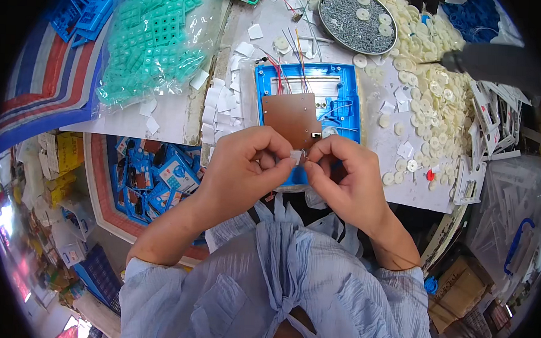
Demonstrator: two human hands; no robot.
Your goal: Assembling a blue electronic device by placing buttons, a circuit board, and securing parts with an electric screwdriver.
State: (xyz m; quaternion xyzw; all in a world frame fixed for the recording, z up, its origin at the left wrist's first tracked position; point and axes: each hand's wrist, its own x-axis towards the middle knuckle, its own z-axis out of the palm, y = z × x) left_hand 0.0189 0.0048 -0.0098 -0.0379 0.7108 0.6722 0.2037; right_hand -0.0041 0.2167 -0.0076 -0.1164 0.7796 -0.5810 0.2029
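A blue plastic housing (354, 82) lies open on the table in front of me, with thin red and other coloured wires at its far end. A brown circuit board (288, 112) rests over its left part. Just at the near edge of the board my left hand (246, 168) pinches a small white piece (296, 157), which looks like one of the loose paper squares. Close beside it my right hand (345, 175) has thumb and forefinger pressed together near a tiny shiny part, too small to name. Both hands are over the near edge of the housing.
Loose white squares (222, 100) lie left of the housing. A round tray of screws (393, 44) stands at the far right, beside heaped cream plastic discs (433, 97). Bagged green keypads (155, 43) lie far left. A striped bag (104, 180) below holds blue units.
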